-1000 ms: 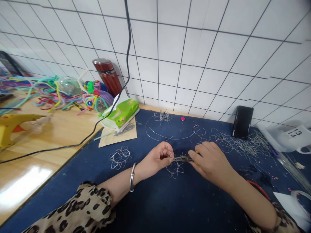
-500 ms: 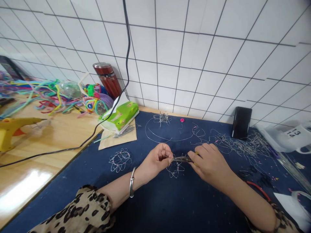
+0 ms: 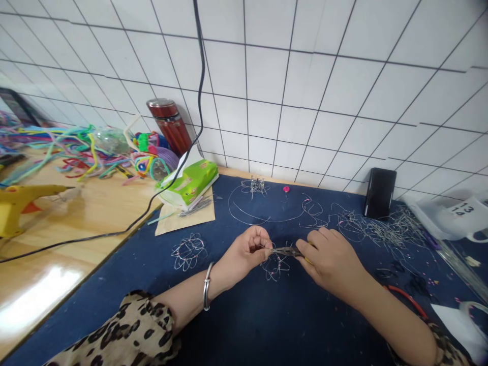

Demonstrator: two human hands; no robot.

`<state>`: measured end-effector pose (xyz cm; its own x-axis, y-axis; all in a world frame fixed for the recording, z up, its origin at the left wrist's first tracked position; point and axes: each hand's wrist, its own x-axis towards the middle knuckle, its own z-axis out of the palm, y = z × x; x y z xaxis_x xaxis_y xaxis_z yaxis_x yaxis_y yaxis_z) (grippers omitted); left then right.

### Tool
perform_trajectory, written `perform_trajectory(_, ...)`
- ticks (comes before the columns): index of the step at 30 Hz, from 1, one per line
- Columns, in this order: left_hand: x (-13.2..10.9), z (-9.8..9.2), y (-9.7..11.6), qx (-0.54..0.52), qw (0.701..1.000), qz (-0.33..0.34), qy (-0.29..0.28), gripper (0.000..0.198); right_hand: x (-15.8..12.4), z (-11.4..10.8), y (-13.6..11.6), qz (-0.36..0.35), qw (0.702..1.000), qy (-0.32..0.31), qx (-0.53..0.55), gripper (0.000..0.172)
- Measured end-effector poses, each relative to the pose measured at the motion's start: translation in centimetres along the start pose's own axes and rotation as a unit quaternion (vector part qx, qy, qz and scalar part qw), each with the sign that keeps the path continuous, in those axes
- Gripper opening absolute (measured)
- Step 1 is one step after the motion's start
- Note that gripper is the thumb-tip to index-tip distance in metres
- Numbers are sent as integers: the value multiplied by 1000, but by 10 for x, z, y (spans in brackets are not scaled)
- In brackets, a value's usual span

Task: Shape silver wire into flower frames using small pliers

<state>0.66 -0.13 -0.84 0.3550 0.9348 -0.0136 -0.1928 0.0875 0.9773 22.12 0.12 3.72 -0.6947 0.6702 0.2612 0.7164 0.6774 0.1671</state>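
Hardly anything shifts over the last second: the left hand (image 3: 244,252) stays pinched, thumb against fingertips, on a strand of the wire flower (image 3: 275,265), and the right hand (image 3: 331,259) keeps its fingers wrapped shut round the pliers (image 3: 286,250). The right hand's knuckles drop a touch lower than a second ago and the plier tips hold the same spot, right at the left fingertips. That reads to me as one small bend being worked in place, not a change of step. The wire flower lies on the blue mat (image 3: 247,315) just below the plier tips, between the two hands.

Now the containers. Far right, a clear plastic tub (image 3: 453,218) with a label reading 13 and 14; what it holds I cannot tell. Against the tiles stands a red flask (image 3: 170,124), lid on, contents hidden. Beside it sits a green tissue pack (image 3: 189,184), a white sheet sticking up out of it. Loose wire (image 3: 385,229) sits heaped on the mat, in no container, and a second wire flower (image 3: 188,250) lies apart to the left.
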Motion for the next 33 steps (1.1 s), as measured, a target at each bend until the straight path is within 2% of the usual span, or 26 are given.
perform_trajectory(13, -1, 0, -1, 27, 1000, 8, 3, 14, 0, 1, 1, 5, 1000, 8, 0, 17)
perform_trajectory(24, 2, -2, -8, 55, 998, 23, 31, 14, 1, 7, 4, 12, 1000, -10, 3, 20)
perform_trajectory(33, 0, -1, -7, 53, 998, 19, 24, 15, 0, 8, 5, 5, 1000, -11, 19, 19)
